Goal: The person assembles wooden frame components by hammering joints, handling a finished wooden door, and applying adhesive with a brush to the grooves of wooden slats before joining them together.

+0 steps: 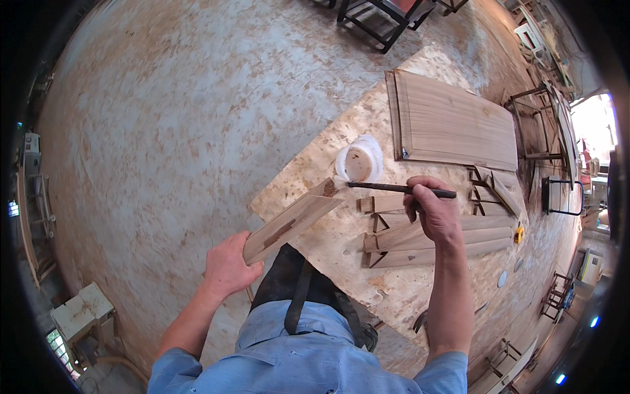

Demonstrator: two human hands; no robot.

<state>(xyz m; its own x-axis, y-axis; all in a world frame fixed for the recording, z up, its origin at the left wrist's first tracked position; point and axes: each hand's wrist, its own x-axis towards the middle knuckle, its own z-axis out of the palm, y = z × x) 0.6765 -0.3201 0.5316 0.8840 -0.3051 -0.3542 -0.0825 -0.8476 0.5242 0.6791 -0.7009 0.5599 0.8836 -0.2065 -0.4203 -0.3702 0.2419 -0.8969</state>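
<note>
Slanting up from the person's left, a wooden rail with an angled end and dark brown smears is held in the air over the near left edge of the desk. The left hand is wrapped around its lower end. The right hand holds a dark-handled brush between thumb and fingers, its pale bristles right at the rail's upper end; whether they touch it cannot be told.

Just beyond the bristles stands a translucent white plastic tub, with brownish residue inside, close enough to crowd the far side of the brush. Beneath and beside the right hand lie more wooden rails, taking up the nearer right part of the desk. Short wooden pieces with slanted dark gaps lie farther right, and a yellow tape measure sits near the right edge. Flat wooden panels, stacked slightly offset, cover much of the far side behind the tub.

Past the desk spreads a blotchy, brown-stained floor. A black-framed seat stands at the far edge of view, a pale-topped table at lower left, and a black-handled trolley off to the right.
</note>
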